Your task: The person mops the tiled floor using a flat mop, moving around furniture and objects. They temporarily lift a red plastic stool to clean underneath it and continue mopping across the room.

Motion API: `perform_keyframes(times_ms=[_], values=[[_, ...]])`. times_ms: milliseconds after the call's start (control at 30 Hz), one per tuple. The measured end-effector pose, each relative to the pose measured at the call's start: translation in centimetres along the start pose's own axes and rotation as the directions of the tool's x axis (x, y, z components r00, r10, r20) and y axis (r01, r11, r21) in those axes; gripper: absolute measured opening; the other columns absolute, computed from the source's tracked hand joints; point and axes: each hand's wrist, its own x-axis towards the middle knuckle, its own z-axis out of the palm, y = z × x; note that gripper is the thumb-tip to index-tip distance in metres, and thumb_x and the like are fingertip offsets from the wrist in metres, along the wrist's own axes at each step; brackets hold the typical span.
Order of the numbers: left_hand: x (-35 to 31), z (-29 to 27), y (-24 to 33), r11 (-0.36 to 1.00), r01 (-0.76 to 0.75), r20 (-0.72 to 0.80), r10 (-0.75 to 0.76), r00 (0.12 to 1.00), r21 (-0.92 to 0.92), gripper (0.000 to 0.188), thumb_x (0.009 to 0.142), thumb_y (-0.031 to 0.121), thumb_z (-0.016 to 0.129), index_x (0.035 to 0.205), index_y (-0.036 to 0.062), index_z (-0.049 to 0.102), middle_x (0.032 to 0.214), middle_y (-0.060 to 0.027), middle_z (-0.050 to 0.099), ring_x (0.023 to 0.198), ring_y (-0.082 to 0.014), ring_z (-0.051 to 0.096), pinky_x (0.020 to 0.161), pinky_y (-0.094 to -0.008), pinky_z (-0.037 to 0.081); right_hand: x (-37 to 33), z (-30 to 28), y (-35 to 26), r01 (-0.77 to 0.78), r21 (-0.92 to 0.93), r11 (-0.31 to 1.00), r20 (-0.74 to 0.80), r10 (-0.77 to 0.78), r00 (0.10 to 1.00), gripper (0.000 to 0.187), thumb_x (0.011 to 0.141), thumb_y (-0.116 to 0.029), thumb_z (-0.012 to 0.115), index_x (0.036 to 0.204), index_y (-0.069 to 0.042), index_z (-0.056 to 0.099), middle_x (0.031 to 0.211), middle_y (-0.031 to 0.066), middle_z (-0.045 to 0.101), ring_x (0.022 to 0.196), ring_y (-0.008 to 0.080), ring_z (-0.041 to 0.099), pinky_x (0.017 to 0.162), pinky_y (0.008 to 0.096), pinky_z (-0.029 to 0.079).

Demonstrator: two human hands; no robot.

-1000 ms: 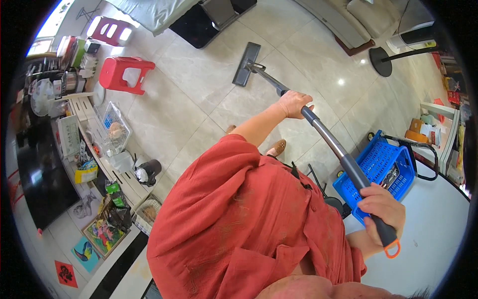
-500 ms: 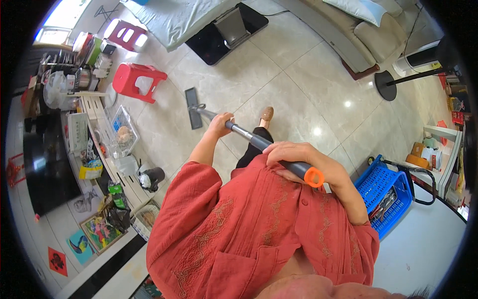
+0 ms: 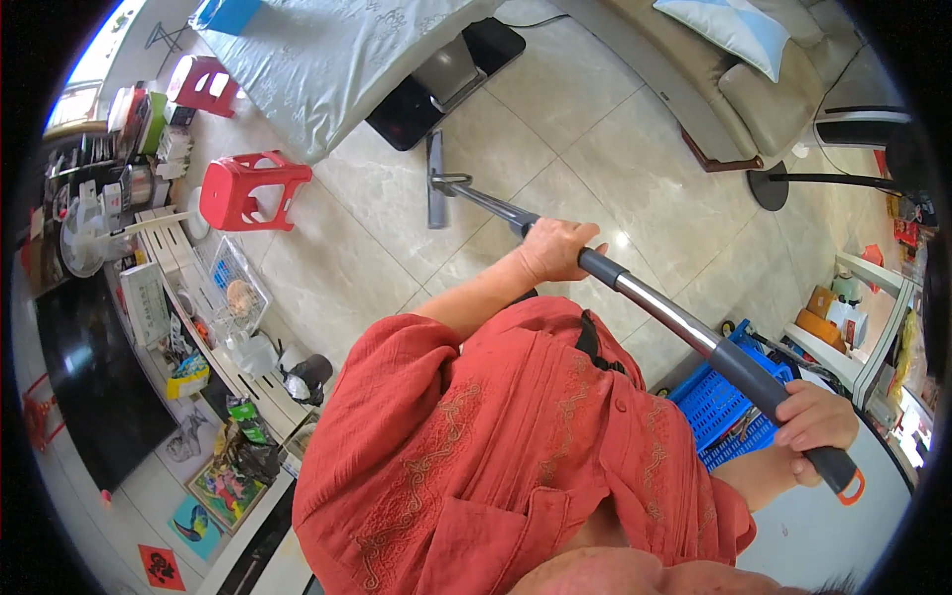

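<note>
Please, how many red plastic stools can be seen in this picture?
2. At left, the nearer red stool; beyond it, at upper left, the farther red stool. Others may be hidden.

I'm watching pale, glossy floor tiles spreading around the cloth-draped surface and catching glints of light. A beige sofa is sitting to its right. To its left, two red stools are standing, daylight is brightening a window, and a black television is lining a white wall.
</note>
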Motion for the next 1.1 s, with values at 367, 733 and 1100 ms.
perform_keyframes(times_ms=[367, 733, 1100], values=[[2.5, -5.0, -2.4, 0.995, -0.008, 0.331, 0.043, 0.943, -0.104, 0.021, 0.079, 0.028, 0.071, 0.077, 0.0103, 0.059, 0.071, -0.0126, 0.062, 0.06, -0.0366, 0.062, 0.053, -0.0453, 0.05, 4.0, -4.0, 1.2, 0.027, 0.019, 0.999, 0.219, -0.031, 0.975, 0.02, 0.07, -0.023, 0.075, 0.081, -0.009, 0.068, 0.079, 0.007, 0.073, 0.077, 0.0265, 0.071, 0.079, 0.044, 0.054], [3.9, -9.1, -2.0, 0.992, 0.039, 0.383, 0.011, 0.924, -0.123, 0.033, 0.082, 0.036, 0.067, 0.073, 0.0059, 0.055, 0.062, -0.0153, 0.059, 0.059, -0.0375, 0.06, 0.054, -0.0462, 0.05, 6.8, -4.3, 0.3, 0.006, 0.01, 1.0, 0.449, -0.01, 0.894, 0.015, 0.079, -0.019, 0.073, 0.091, -0.01, 0.069, 0.101, 0.007, 0.073, 0.086, 0.0247, 0.07, 0.084, 0.0415, 0.054], [2.3, -11.4, 1.8, 0.996, -0.015, 0.419, 0.049, 0.907, -0.083, 0.024, 0.082, 0.028, 0.07, 0.093, 0.0096, 0.062, 0.063, -0.0115, 0.061, 0.056, -0.0322, 0.063, 0.05, -0.0428, 0.049, 5.3, -3.8, -4.2, 0.137, 0.046, 0.989, 0.237, -0.144, 0.961, 0.011, 0.082, -0.03, 0.075, 0.077, -0.019, 0.074, 0.081, -0.0054, 0.074, 0.076, 0.0083, 0.069, 0.07, 0.0256, 0.045]])
